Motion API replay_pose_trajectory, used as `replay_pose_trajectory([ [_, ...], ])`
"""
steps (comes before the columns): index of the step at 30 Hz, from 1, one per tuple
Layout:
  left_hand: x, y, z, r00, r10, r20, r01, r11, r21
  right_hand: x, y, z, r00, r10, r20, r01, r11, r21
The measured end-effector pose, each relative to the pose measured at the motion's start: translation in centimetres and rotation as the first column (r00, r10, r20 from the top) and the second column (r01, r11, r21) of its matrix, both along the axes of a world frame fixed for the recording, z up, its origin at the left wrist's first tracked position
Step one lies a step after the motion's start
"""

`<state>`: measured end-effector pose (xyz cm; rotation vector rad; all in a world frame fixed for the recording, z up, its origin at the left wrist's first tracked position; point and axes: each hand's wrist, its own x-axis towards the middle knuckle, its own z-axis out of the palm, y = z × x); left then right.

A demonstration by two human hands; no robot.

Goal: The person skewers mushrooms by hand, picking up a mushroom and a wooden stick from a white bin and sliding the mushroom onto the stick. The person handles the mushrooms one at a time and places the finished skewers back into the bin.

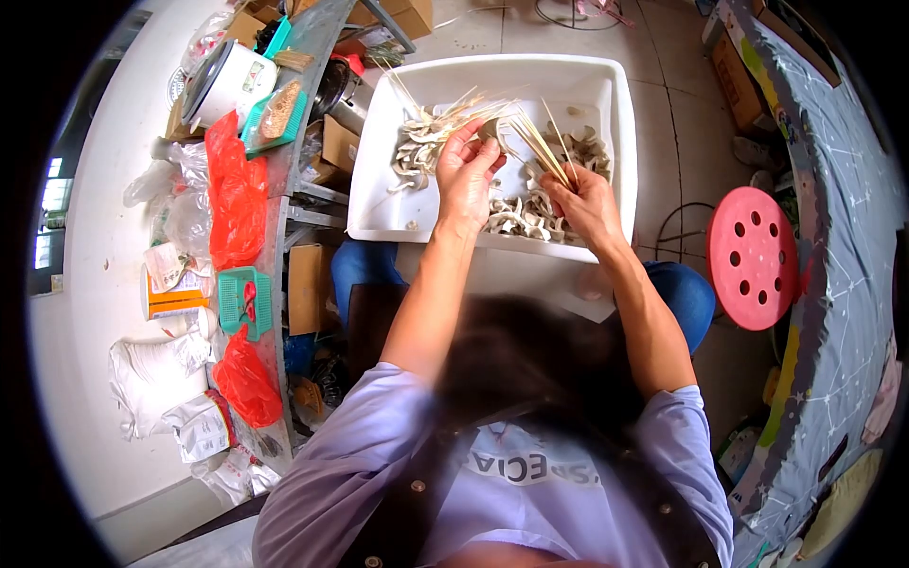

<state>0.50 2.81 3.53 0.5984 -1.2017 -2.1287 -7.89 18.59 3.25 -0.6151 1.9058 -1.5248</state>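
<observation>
Two hands [464,182] hold one grey piece [490,133], several sticks [541,150].

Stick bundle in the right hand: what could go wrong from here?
1. The sticks in the right hand point toward the left hand, so a slip might prick its fingers.
2. The thin grey-brown piece in the left hand could tear or drop into the white tub.
3. The bundle fans out loosely, so a stick may slide free.

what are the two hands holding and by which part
The left hand pinches a greyish piece, seemingly by its edge; the right hand grips thin sticks near the end closest to the body.
</observation>
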Motion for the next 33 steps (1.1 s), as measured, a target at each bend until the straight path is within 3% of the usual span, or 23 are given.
replay_pose_trajectory([
  [4, -0.1, -0.1, -1.0, 0.998, 0.04, 0.04, -0.044, 0.994, 0.099, 0.1, 0.0, 0.9, 0.999, 0.031, -0.023, -0.031, 0.999, 0.042],
  [8, 0.5, -2.8, -2.7, 0.994, 0.08, 0.078, -0.093, 0.978, 0.185, -2.1, 0.8, -0.1, 0.961, -0.214, -0.176, 0.224, 0.974, 0.04],
  [10, 0.7, -6.1, -4.8, 0.972, 0.15, 0.18, -0.188, 0.957, 0.221, -3.7, 1.5, 0.1, 0.944, -0.331, -0.022, 0.323, 0.932, -0.167],
  [13, 0.7, -13.3, -7.8, 0.941, 0.26, 0.217, -0.314, 0.911, 0.268, -4.2, 2.4, 2.2, 0.912, -0.282, 0.297, 0.359, 0.901, -0.245],
  [14, 0.7, -14.5, -7.9, 0.923, 0.33, 0.195, -0.372, 0.894, 0.25, -4.1, 2.5, 2.2, 0.913, -0.264, 0.312, 0.347, 0.904, -0.251],
  [15, -0.4, -13.5, -5.8, 0.761, 0.531, 0.373, -0.58, 0.814, 0.026, -4.0, 2.4, 2.1, 0.913, -0.244, 0.327, 0.334, 0.906, -0.258],
  [18, -1.3, -11.9, -5.9, 0.754, 0.546, 0.364, -0.477, 0.837, -0.266, -4.0, 2.0, 2.2, 0.909, -0.213, 0.359, 0.314, 0.915, -0.253],
  [19, -1.7, -10.5, -6.9, 0.84, 0.471, 0.27, -0.318, 0.83, -0.458, -4.0, 1.7, 2.2, 0.906, -0.208, 0.368, 0.311, 0.918, -0.247],
  [21, -3.1, -7.1, -8.9, 0.92, 0.081, 0.384, 0.08, 0.919, -0.387, -4.0, 1.2, 2.0, 0.904, -0.184, 0.387, 0.293, 0.924, -0.246],
  [22, -4.0, -5.3, -10.8, 0.872, 0.06, 0.485, 0.154, 0.909, -0.388, -3.9, 1.1, 1.9, 0.902, -0.178, 0.393, 0.288, 0.927, -0.24],
  [23, -4.9, -3.6, -11.5, 0.738, 0.134, 0.661, 0.346, 0.766, -0.542, -3.7, 1.0, 2.0, 0.908, -0.166, 0.384, 0.277, 0.927, -0.254],
  [24, -5.4, -2.9, -12.6, 0.663, 0.212, 0.718, 0.498, 0.592, -0.634, -3.8, 0.9, 1.7, 0.909, -0.147, 0.391, 0.268, 0.924, -0.274],
  [26, -6.4, -1.8, -14.5, 0.54, 0.357, 0.762, 0.608, 0.461, -0.647, -3.8, 0.7, 1.4, 0.897, -0.172, 0.407, 0.283, 0.931, -0.229],
  [31, -7.8, -1.8, -16.1, 0.377, 0.38, 0.845, 0.683, 0.502, -0.531, -4.0, 0.0, 1.4, 0.888, -0.225, 0.401, 0.335, 0.914, -0.229],
  [33, -7.6, -2.1, -16.1, 0.465, 0.389, 0.795, 0.599, 0.523, -0.606, -4.2, 0.0, 1.5, 0.916, -0.17, 0.363, 0.255, 0.946, -0.201],
])
